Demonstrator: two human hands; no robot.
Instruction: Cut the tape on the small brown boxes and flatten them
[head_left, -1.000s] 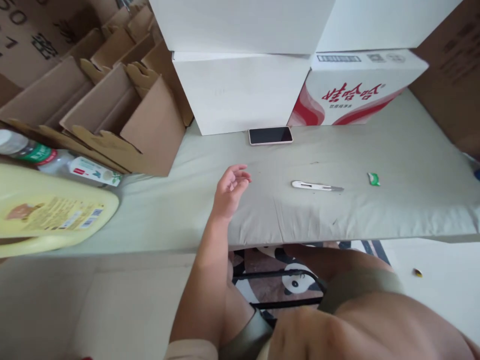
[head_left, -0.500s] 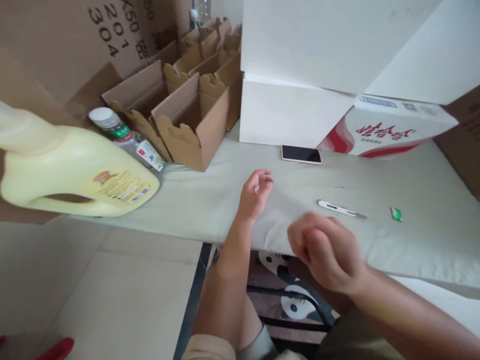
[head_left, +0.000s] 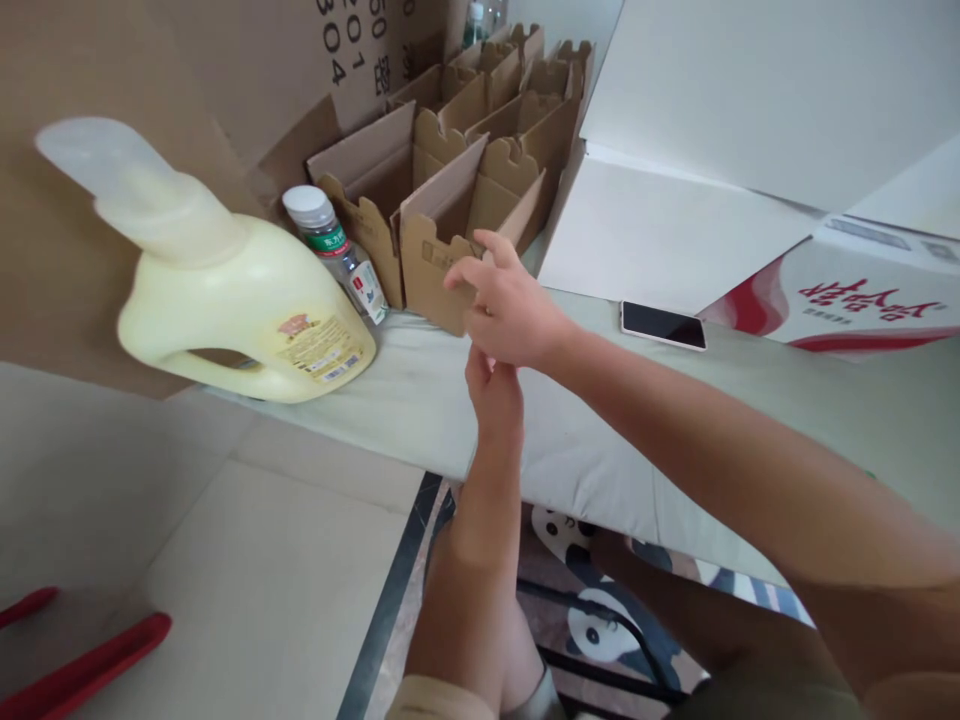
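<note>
My right hand (head_left: 499, 305) is stretched across in front of the nearest open cardboard box (head_left: 439, 270). Its fingers are bent and apart, and I see nothing held in them. Directly below it is my left hand (head_left: 495, 400), close against or touching the right hand. The left hand's fingers are mostly covered by the right one, so what they do is hidden. To the left of the box leans a clear plastic bottle (head_left: 341, 250) with a white cap and a green label.
A large pale yellow jug (head_left: 247, 290) stands at the left table edge. Several more open cardboard boxes (head_left: 517, 110) are grouped behind. White boxes (head_left: 667, 220) stand at the back right, with a phone (head_left: 663, 326) at their foot. Red handles (head_left: 97, 665) show at lower left.
My right hand has moved left and up from a closed pose by the table's front edge, its fingers now apart. My left hand has stayed low. The view has turned left.
</note>
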